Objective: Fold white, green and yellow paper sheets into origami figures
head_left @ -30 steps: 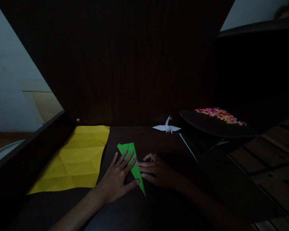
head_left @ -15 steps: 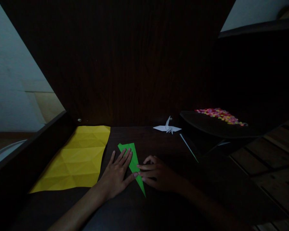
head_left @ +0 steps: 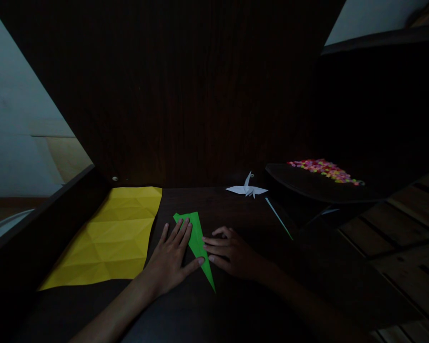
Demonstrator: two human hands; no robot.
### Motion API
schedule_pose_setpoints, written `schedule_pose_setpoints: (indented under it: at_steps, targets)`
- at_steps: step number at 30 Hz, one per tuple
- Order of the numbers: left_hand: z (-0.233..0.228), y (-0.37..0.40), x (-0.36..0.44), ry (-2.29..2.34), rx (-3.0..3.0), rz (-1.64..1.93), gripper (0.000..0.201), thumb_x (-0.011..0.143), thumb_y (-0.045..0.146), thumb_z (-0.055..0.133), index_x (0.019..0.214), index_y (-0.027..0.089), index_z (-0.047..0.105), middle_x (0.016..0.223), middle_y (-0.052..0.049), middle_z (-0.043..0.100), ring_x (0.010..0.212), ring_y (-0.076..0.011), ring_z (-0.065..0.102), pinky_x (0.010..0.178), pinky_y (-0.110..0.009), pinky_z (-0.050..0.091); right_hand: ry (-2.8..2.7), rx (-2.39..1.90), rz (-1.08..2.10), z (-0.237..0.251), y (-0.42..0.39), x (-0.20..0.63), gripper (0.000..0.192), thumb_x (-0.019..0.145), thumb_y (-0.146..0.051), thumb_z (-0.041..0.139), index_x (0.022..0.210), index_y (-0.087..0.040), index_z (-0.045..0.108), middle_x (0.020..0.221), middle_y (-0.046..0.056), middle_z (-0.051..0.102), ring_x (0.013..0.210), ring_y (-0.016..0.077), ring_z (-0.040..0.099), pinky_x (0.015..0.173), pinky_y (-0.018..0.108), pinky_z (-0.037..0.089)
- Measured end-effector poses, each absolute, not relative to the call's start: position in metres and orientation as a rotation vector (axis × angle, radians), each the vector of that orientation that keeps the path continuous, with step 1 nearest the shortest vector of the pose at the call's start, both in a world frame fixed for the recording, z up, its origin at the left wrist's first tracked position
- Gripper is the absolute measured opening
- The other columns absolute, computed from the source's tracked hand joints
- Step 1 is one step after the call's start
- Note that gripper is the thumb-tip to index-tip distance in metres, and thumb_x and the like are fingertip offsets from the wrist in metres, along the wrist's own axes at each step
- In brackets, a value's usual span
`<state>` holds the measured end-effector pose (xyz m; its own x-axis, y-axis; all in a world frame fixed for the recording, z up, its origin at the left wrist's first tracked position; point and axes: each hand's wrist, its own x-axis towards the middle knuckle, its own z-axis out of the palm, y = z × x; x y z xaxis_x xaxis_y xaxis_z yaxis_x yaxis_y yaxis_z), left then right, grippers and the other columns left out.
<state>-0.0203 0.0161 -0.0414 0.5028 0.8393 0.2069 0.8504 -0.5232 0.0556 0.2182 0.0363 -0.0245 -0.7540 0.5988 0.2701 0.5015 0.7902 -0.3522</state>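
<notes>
A folded piece of green paper (head_left: 197,233) lies on the dark wooden surface, its long point aimed toward me. My left hand (head_left: 171,255) rests flat on its left side, fingers spread, with the thumb on the lower part. At the paper's right edge is my right hand (head_left: 232,250), its fingers stretched out and the fingertips touching that edge. Left of my hands a creased yellow sheet (head_left: 117,233) is spread out. Farther back sits a white folded paper bird (head_left: 248,190).
A thin pale strip (head_left: 279,218) lies right of the paper bird. Many small pink, red and yellow pieces (head_left: 327,170) are heaped on a dark corner shelf (head_left: 307,190). A dark wooden panel (head_left: 200,95) rises behind, and a raised board (head_left: 57,200) borders the left.
My right fingertips have shifted slightly up along the green paper's right edge. My left hand stays pressed on the paper. The whole view has drifted a little.
</notes>
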Motion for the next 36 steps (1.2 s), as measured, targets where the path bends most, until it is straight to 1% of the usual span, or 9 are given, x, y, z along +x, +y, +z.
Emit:
schedule_pose_setpoints:
  at_steps: [9, 13, 17, 22, 27, 31, 36]
  targets:
    - [-0.041, 0.014, -0.019, -1.461, -2.673, -0.333, 0.081, 0.089, 0.062, 0.036, 0.15, 0.013, 0.015, 0.154, -0.015, 0.023, 0.141, -0.0309, 0.021, 0.113, -0.054, 0.021, -2.596, -0.869, 0.376, -0.026, 0.037, 0.217, 0.032, 0.094, -0.031, 0.051, 0.123, -0.023, 0.061, 0.129, 0.003, 0.061, 0.114, 0.0241, 0.045, 0.094, 0.043, 0.038]
    - [-0.041, 0.012, -0.017, -1.448, -2.665, -0.345, 0.08, 0.09, 0.061, 0.035, 0.15, 0.013, 0.015, 0.153, -0.016, 0.026, 0.141, -0.0303, 0.022, 0.113, -0.052, 0.022, -2.578, -0.852, 0.363, -0.028, 0.037, 0.217, 0.032, 0.093, -0.029, 0.052, 0.122, -0.023, 0.062, 0.128, 0.004, 0.061, 0.114, 0.024, 0.045, 0.094, 0.042, 0.039]
    - [-0.04, 0.007, -0.01, -1.45, -2.636, -0.362, 0.079, 0.091, 0.058, 0.036, 0.149, 0.009, 0.016, 0.152, -0.018, 0.029, 0.141, -0.0305, 0.022, 0.113, -0.049, 0.024, -2.577, -0.856, 0.361, -0.028, 0.037, 0.217, 0.031, 0.093, -0.028, 0.051, 0.122, -0.023, 0.062, 0.127, 0.004, 0.062, 0.113, 0.0246, 0.046, 0.093, 0.043, 0.039]
    - [-0.04, 0.003, -0.006, -1.47, -2.628, -0.382, 0.082, 0.09, 0.059, 0.038, 0.149, 0.008, 0.015, 0.151, -0.02, 0.03, 0.14, -0.0325, 0.024, 0.112, -0.051, 0.026, -2.562, -0.869, 0.364, -0.026, 0.036, 0.216, 0.03, 0.093, -0.029, 0.052, 0.12, -0.025, 0.063, 0.125, 0.003, 0.063, 0.111, 0.0242, 0.047, 0.092, 0.043, 0.04]
    - [-0.04, 0.004, -0.008, -1.473, -2.653, -0.409, 0.082, 0.089, 0.061, 0.038, 0.149, 0.01, 0.017, 0.151, -0.02, 0.03, 0.14, -0.0332, 0.023, 0.112, -0.054, 0.024, -2.56, -0.871, 0.317, -0.026, 0.035, 0.216, 0.029, 0.093, -0.03, 0.053, 0.119, -0.024, 0.064, 0.125, 0.004, 0.064, 0.11, 0.024, 0.047, 0.091, 0.042, 0.04]
    - [-0.039, 0.005, -0.008, -1.472, -2.693, -0.377, 0.081, 0.089, 0.061, 0.039, 0.148, 0.008, 0.021, 0.152, -0.02, 0.026, 0.141, -0.032, 0.02, 0.112, -0.052, 0.025, -2.569, -0.863, 0.289, -0.026, 0.034, 0.215, 0.029, 0.092, -0.029, 0.053, 0.118, -0.023, 0.064, 0.127, 0.006, 0.062, 0.111, 0.0243, 0.047, 0.091, 0.042, 0.04]
    - [-0.036, 0.004, -0.006, -1.413, -2.784, -0.363, 0.082, 0.089, 0.061, 0.039, 0.149, 0.009, 0.018, 0.153, -0.02, 0.025, 0.142, -0.0317, 0.019, 0.112, -0.052, 0.027, -2.565, -0.825, 0.269, -0.027, 0.033, 0.214, 0.029, 0.093, -0.03, 0.051, 0.119, -0.021, 0.063, 0.126, 0.006, 0.062, 0.111, 0.0242, 0.048, 0.092, 0.042, 0.039]
